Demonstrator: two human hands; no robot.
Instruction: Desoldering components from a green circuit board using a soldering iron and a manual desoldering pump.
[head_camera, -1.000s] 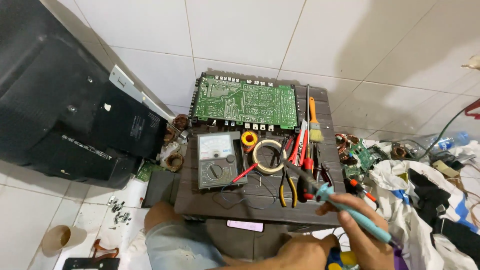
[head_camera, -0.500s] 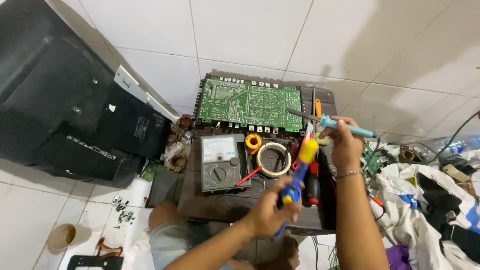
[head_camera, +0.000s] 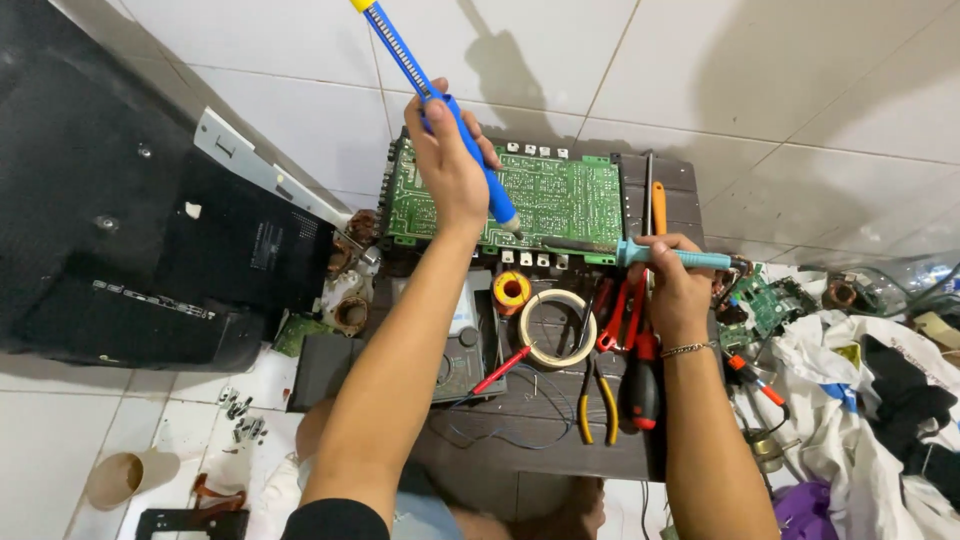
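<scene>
A small dark wooden table (head_camera: 560, 440) stands on a white tiled floor (head_camera: 800, 90), with a black television housing (head_camera: 110, 230) lying to its left and a heap of cloth (head_camera: 880, 400) to its right. On the table's far side lies a green circuit board (head_camera: 560, 195). The left hand (head_camera: 450, 160) is clamped round a blue desoldering pump (head_camera: 450, 110), whose long axis slants from upper left down to a tip on the board. The right hand (head_camera: 675, 280) grips a teal-handled soldering iron (head_camera: 640, 253), lying nearly level, tip pointing left toward the pump's nozzle at the board's near edge.
</scene>
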